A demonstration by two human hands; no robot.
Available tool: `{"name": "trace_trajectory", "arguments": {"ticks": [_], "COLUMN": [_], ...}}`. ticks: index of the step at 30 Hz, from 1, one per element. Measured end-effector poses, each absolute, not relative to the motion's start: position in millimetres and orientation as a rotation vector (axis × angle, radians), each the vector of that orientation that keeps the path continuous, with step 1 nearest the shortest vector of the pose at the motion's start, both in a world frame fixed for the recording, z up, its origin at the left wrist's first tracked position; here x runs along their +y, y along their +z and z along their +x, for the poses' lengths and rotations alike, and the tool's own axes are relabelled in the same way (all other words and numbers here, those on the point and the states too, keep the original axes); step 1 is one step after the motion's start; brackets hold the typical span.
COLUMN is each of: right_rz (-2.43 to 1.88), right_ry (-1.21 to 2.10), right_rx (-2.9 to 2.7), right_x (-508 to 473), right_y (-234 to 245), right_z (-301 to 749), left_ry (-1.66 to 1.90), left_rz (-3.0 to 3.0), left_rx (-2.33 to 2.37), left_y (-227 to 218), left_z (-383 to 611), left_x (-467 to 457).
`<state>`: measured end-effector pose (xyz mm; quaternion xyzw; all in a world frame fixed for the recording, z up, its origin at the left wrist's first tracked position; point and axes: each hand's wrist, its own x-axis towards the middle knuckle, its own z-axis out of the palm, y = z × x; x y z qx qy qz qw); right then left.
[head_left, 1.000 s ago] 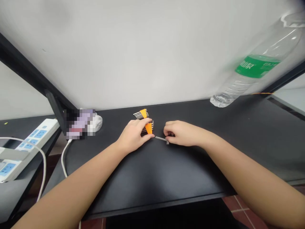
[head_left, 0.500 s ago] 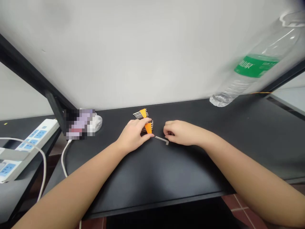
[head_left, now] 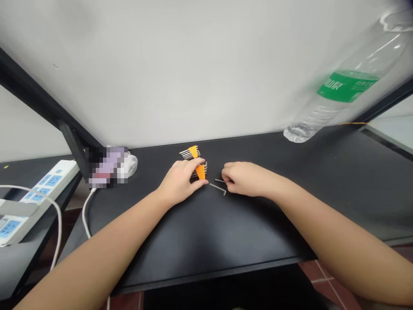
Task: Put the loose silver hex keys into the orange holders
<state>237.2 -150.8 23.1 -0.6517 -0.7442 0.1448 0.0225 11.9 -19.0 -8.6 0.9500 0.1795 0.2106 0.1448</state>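
Observation:
My left hand (head_left: 180, 182) is closed around an orange holder (head_left: 200, 172) with several hex keys in it, thumb and index finger at its two ends. Just behind it lies a second orange holder (head_left: 193, 151) with several silver hex keys fanned out. My right hand (head_left: 240, 178) pinches a thin hex key (head_left: 220, 180), whose straight end sticks out to the left of the fingers. Below it another L-shaped hex key (head_left: 218, 188) lies on the black table, between the two hands; its bent end points toward me.
A large clear bottle (head_left: 347, 86) with a green label stands at the back right against the wall. To the left are a white power strip (head_left: 38, 193), a white cable (head_left: 85, 215) and a blurred purple item (head_left: 109, 163). A black diagonal frame bar (head_left: 41, 94) rises at left.
My right hand has taken one hex key from the pair on the table and lifted it apart from the other. My left hand keeps its place on the holder.

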Motion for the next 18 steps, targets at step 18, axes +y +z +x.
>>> {"name": "trace_trajectory", "arguments": {"ticks": [18], "right_rz": [-1.612], "right_ry": [0.249], "right_rx": [-2.181], "right_x": [-145], "right_y": [11], "right_z": [232], "left_ry": [0.677], "left_rz": [2.736], "left_rx": [0.511], "left_y": [-11], "left_z": [11], "left_x": [-18]}}
